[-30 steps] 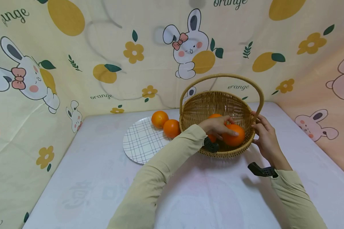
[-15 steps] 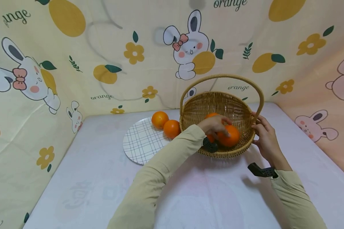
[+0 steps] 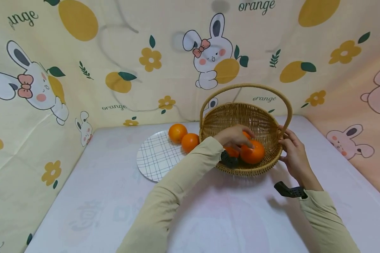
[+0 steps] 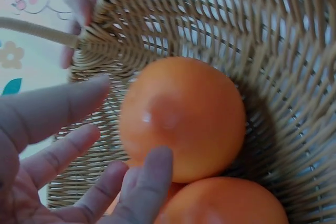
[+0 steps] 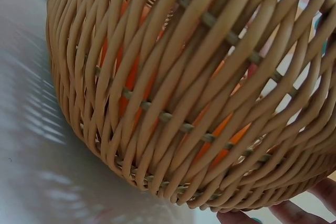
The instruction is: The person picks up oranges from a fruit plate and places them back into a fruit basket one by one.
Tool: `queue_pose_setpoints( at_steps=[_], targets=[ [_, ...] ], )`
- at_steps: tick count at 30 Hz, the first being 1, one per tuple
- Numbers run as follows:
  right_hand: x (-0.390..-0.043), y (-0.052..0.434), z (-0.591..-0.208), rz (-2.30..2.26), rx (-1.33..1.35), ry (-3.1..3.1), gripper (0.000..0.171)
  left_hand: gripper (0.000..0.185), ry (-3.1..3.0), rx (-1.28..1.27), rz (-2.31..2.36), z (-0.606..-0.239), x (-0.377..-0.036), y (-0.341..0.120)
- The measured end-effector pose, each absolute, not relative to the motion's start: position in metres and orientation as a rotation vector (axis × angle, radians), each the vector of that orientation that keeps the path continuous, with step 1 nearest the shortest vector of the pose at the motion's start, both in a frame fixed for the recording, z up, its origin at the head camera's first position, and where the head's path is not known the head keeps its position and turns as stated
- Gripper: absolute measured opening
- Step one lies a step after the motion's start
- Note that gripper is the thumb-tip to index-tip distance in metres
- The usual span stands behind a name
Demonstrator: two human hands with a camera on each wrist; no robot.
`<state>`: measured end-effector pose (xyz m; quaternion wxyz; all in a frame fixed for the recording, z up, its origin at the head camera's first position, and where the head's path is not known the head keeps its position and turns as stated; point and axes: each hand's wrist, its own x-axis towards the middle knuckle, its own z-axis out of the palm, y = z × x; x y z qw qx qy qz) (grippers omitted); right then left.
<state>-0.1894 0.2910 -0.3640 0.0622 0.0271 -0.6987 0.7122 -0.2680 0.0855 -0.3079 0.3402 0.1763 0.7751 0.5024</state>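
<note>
The word "orange" is printed in dark cursive on the backdrop cloth (image 3: 164,52) several times: once at the top above the bunny, once just behind the basket handle, once at lower left of centre, with a cut-off "ange" at the far left. The cloth is soft and creased, cream with cartoon rabbits, yellow flowers and oranges.

We see a round wicker basket (image 3: 266,123) with a tall arched handle, its wall woven of smooth tan cane with gaps that let light through. It stands on the pale, matte table (image 3: 92,196), at the back and right of centre. Inside it lie at least two oranges, touching each other, with glossy, finely dimpled skin. Our left hand (image 3: 235,136) reaches over the near rim, and its fingers (image 4: 63,106) lie loosely spread over the front orange (image 3: 252,153); in the left wrist view one fingertip seems to touch the peel, though we cannot tell whether the hand truly grips it. Our right hand (image 3: 292,151) rests against the outside of the basket at the handle's right base, fingers curved on the weave.

Just left of the basket, a flat round plate (image 3: 153,158), white with a thin dark grid, carries two more oranges (image 3: 183,137) at its far edge, touching.
</note>
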Motion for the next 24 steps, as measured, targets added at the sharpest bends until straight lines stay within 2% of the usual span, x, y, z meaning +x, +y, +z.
queue_pose_setpoints(
  at_steps=[7,24],
  targets=[
    [-0.19,0.291,-0.364,2.173,0.082,-2.098,0.047,0.045,1.883,0.475,1.466,-0.296,-0.265,0.073],
    [-0.188,0.29,-0.364,2.234,0.083,-2.034,0.046,0.027,2.06,0.824,1.712,-0.269,-0.242,0.011]
  ],
)
